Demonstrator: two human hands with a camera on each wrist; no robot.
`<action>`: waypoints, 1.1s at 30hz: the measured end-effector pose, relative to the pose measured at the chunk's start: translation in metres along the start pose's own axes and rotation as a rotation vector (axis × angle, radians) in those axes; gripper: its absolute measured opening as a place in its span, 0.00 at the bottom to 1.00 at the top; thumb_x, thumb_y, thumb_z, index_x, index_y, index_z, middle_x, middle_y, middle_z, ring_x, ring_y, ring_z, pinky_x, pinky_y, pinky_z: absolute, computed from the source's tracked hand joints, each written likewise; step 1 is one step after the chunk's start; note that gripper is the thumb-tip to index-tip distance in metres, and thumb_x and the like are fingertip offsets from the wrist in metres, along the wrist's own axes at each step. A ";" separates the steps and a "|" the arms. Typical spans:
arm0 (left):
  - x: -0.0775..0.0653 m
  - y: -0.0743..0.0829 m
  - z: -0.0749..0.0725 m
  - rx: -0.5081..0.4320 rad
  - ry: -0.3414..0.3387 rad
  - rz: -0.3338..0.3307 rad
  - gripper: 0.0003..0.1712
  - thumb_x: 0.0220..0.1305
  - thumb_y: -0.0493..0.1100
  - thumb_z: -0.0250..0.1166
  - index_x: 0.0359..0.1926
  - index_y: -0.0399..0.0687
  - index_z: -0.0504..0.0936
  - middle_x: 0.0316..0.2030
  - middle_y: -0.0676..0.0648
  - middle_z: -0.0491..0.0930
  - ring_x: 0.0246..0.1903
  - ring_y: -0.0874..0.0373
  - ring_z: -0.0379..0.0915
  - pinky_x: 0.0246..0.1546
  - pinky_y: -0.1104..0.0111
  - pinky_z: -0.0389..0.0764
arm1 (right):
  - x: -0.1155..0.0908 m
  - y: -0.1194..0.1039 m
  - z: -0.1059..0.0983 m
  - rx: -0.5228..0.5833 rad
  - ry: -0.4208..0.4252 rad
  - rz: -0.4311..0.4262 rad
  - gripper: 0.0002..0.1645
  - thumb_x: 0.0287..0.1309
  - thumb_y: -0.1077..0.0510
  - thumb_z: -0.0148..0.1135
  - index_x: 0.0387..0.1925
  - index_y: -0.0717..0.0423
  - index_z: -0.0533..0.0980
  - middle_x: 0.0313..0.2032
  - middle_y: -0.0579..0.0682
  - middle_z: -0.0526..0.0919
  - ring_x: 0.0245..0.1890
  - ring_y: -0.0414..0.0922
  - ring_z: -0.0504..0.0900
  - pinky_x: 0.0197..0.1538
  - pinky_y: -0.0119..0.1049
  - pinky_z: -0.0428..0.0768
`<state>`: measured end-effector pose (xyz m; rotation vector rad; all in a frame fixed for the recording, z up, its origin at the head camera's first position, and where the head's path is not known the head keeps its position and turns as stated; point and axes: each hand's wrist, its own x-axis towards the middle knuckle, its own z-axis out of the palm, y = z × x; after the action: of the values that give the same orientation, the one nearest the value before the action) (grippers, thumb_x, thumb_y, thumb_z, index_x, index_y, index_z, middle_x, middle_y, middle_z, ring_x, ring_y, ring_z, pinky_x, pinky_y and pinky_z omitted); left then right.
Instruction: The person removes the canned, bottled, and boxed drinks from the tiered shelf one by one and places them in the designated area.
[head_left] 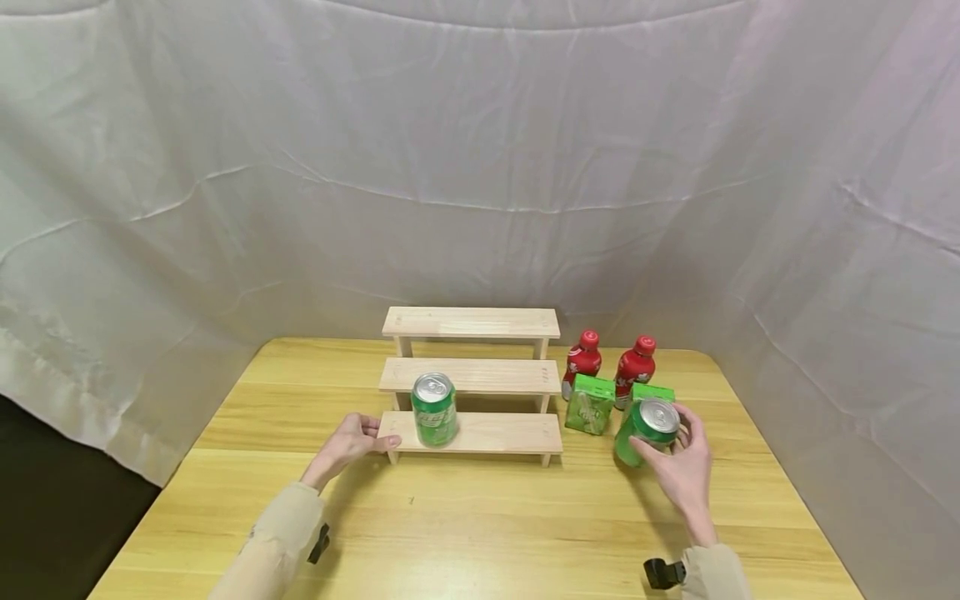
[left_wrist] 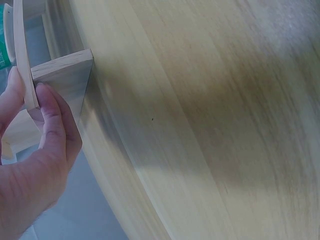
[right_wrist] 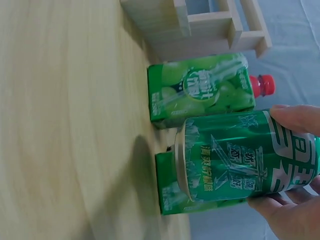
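Observation:
A three-tier wooden shelf (head_left: 495,432) stands on the table, with one green soda can (head_left: 435,421) upright on its lowest step near the left end. My left hand (head_left: 351,447) pinches the left end of that lowest board, thumb on top and fingers beneath, as the left wrist view shows. To the right of the shelf, my right hand (head_left: 686,471) grips a second green soda can (right_wrist: 240,155) by its sides near the top. This can is tilted slightly, its base apart from the table in the right wrist view, in front of a green juice box (right_wrist: 167,192).
Another green juice box (head_left: 590,406) stands right beside the shelf. Behind the boxes are two red bottles (head_left: 583,360) with red caps. A grey-white curtain (head_left: 480,167) hangs behind and around the wooden table (head_left: 480,533).

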<state>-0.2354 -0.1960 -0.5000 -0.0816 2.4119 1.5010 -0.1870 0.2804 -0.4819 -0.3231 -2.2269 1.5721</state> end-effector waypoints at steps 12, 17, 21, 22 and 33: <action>-0.002 0.003 -0.001 0.002 -0.015 0.006 0.28 0.60 0.37 0.72 0.53 0.19 0.73 0.41 0.32 0.83 0.38 0.52 0.81 0.46 0.59 0.85 | 0.003 0.015 -0.006 -0.055 -0.002 0.039 0.52 0.45 0.73 0.75 0.71 0.62 0.60 0.65 0.59 0.70 0.47 0.20 0.66 0.51 0.06 0.66; -0.002 0.003 -0.001 -0.002 -0.015 0.009 0.27 0.60 0.36 0.71 0.53 0.19 0.73 0.41 0.32 0.83 0.38 0.51 0.81 0.46 0.58 0.85 | 0.002 0.017 -0.007 -0.092 -0.009 0.049 0.51 0.45 0.73 0.75 0.70 0.62 0.60 0.65 0.61 0.70 0.48 0.23 0.66 0.49 0.06 0.65; -0.002 0.002 -0.001 -0.007 -0.017 0.014 0.27 0.60 0.36 0.71 0.52 0.19 0.73 0.41 0.32 0.83 0.38 0.51 0.81 0.46 0.59 0.85 | 0.001 0.019 -0.009 -0.109 -0.028 0.067 0.52 0.46 0.72 0.75 0.70 0.62 0.59 0.66 0.62 0.69 0.47 0.23 0.65 0.47 0.05 0.66; -0.002 0.002 -0.001 -0.007 -0.018 0.016 0.27 0.60 0.36 0.71 0.52 0.19 0.73 0.41 0.32 0.83 0.38 0.51 0.81 0.46 0.58 0.85 | 0.001 0.019 -0.009 -0.109 -0.032 0.070 0.52 0.46 0.72 0.75 0.71 0.62 0.59 0.66 0.62 0.69 0.47 0.23 0.65 0.46 0.05 0.66; -0.001 0.001 -0.002 0.004 -0.016 0.006 0.28 0.60 0.37 0.71 0.53 0.19 0.73 0.40 0.34 0.83 0.37 0.53 0.80 0.45 0.60 0.84 | 0.003 0.022 -0.011 -0.116 -0.087 0.055 0.53 0.48 0.72 0.73 0.72 0.66 0.54 0.68 0.69 0.64 0.67 0.65 0.68 0.44 0.04 0.61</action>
<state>-0.2349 -0.1969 -0.4980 -0.0607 2.4046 1.4942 -0.1858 0.2988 -0.4990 -0.3579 -2.4007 1.5142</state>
